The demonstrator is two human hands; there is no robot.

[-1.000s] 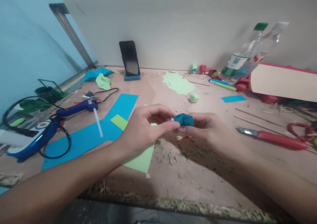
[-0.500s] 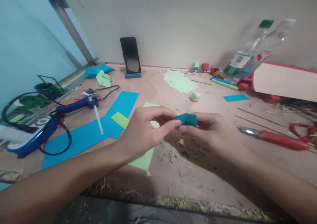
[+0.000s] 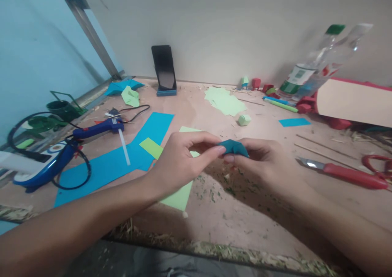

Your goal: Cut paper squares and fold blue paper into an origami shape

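Note:
Between my two hands is a small folded piece of blue paper point(image 3: 234, 147), creased and bent into an arch. My left hand point(image 3: 191, 156) pinches its left end between thumb and forefinger. At the other end, my right hand point(image 3: 260, 156) grips it with the thumb underneath and the fingers behind, partly hidden. Below and behind my left hand lie a pale green paper sheet point(image 3: 179, 199), a larger blue paper strip point(image 3: 98, 175) and a short green strip point(image 3: 151, 148). Just beyond the hands sits a small pale green paper cube point(image 3: 244, 120).
At left lies a blue glue gun point(image 3: 98, 129) with its cable. A phone point(image 3: 164, 68) leans at the back. On the right are a red-handled knife point(image 3: 352, 175), thin sticks point(image 3: 324, 146), a blue paper rectangle point(image 3: 294, 122) and plastic bottles point(image 3: 301, 77). Green scraps dot the tabletop.
The folded blue paper has gone from a boxier, open shape to a more rounded arch, its right end bending downward. Both hands keep their grip; the view has shifted slightly.

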